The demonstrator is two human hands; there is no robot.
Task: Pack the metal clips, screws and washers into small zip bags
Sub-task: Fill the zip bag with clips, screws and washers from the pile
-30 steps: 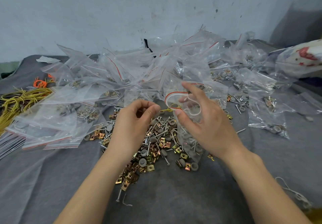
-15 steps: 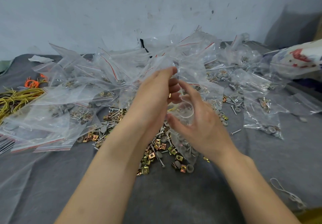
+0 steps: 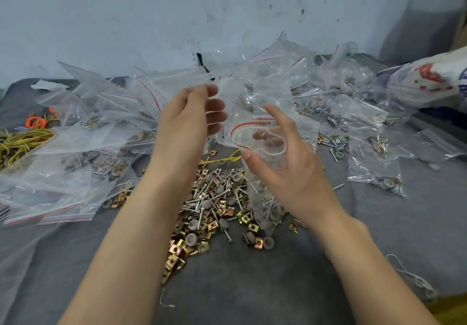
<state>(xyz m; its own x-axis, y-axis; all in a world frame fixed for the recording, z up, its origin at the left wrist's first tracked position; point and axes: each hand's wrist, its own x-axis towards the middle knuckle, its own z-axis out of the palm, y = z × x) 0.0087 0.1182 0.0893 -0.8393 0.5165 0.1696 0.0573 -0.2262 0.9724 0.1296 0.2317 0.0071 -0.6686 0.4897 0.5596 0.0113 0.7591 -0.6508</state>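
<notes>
A single wide-angle camera sits on the person's head, facing forward and down across the grey cloth toward the wall, close above the left hand and right hand.

I record the cloth as plain dark grey and the wall as pale blue-grey with dark specks. Bags are clear, each with a thin red line at the seal; the open bag shows the same. Clips read brass-gold, washers grey, screws silver. At left, wires are yellow, ties orange. The sack is white with red and blue print. String: white.
</notes>
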